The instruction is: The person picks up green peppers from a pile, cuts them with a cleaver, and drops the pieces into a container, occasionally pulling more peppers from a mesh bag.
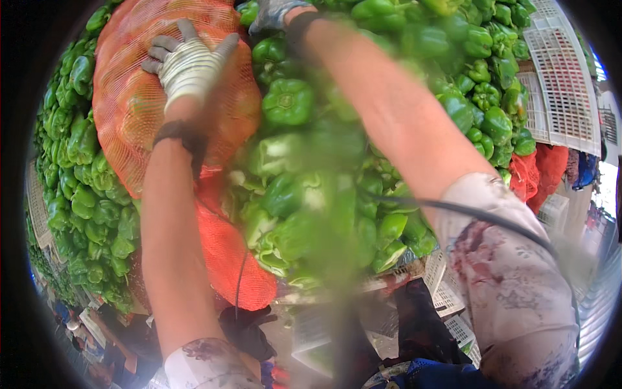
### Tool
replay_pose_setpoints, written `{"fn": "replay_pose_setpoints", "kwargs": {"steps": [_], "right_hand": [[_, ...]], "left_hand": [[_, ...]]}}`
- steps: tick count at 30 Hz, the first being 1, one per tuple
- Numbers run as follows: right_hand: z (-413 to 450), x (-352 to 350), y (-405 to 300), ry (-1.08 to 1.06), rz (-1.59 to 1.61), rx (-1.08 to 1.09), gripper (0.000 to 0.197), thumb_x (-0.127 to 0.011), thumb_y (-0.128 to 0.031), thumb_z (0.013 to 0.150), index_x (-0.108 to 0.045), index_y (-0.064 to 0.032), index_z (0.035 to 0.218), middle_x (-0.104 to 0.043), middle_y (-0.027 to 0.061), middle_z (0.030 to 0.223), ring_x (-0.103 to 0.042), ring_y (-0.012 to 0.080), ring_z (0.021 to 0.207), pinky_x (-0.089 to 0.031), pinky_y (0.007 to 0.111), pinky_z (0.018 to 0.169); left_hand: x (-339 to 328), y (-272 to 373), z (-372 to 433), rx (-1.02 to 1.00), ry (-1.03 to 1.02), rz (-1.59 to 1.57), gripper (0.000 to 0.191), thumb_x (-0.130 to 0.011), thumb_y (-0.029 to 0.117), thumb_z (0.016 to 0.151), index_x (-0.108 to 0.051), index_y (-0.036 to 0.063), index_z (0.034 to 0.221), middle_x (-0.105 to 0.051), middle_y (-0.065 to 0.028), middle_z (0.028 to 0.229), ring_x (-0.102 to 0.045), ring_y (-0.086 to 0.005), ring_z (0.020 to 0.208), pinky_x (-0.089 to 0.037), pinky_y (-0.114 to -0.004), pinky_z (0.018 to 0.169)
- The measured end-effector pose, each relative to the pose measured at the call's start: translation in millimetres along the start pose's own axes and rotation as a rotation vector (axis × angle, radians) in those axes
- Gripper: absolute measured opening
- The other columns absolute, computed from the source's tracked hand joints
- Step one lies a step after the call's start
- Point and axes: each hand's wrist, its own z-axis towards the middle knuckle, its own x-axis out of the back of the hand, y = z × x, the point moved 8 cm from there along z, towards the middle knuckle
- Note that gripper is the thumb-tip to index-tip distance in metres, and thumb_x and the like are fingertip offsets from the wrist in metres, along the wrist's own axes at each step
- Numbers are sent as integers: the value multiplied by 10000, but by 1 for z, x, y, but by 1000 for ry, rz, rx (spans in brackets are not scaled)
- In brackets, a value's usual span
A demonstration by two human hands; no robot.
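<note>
My left hand point(192, 63), in a grey and white knit work glove, rests with spread fingers on a filled orange mesh sack point(129, 104). Round produce shows through the netting. At the top edge, my right hand point(274, 13), also gloved, is partly cut off by the frame; its fingers are among green bell peppers point(287, 102), and whether it grips one is not visible. Below the filled sack, a slack part of red mesh point(231, 257) hangs down beside the pepper heap. A blurred streak crosses the middle of the view.
Another heap of green bell peppers point(80, 146) lies at the left. White plastic crates point(566, 82) stand at the upper right, above red mesh bags point(546, 175). A dark cable point(466, 209) crosses my right arm. Other people point(116, 350) are at the lower left.
</note>
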Motion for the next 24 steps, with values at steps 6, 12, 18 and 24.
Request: {"fn": "replay_pose_setpoints", "kwargs": {"steps": [6, 12, 18, 24], "right_hand": [[-114, 95, 20, 180, -58, 97, 438, -662, -330, 810, -643, -61, 1155, -693, 203, 1037, -673, 336, 988, -535, 449, 809], [-298, 66, 5, -434, -120, 200, 711, -741, -558, 727, -593, -194, 1319, -636, 117, 1146, -607, 307, 1084, -482, 463, 924], [-350, 10, 17, -388, -78, 169, 725, -571, -647, 821, -476, -268, 1433, -530, 194, 1351, -489, 371, 1271, -184, 581, 1156], [-318, 128, 56, 9, 48, 236, 539, -681, -468, 816, -633, -177, 1266, -642, 131, 1204, -588, 315, 1129, -428, 396, 1023]], "left_hand": [[-8, 2, 2, 11, -56, 139, 984, -487, 790, 794, -278, 140, 1501, -319, -401, 1422, -282, -535, 1351, -200, -677, 1044], [0, -8, -15, -14, -43, -2, 903, -542, 699, 812, -305, 146, 1486, -292, -383, 1446, -275, -525, 1356, -147, -641, 1104], [50, 143, -99, -172, -430, -549, 800, -571, 614, 871, -389, 126, 1477, -462, -244, 1440, -415, -366, 1359, -333, -413, 1112], [32, 193, -126, -125, -693, -582, 885, -775, 599, 696, -479, 179, 1416, -594, -210, 1315, -556, -365, 1235, -338, -426, 1103]]}}
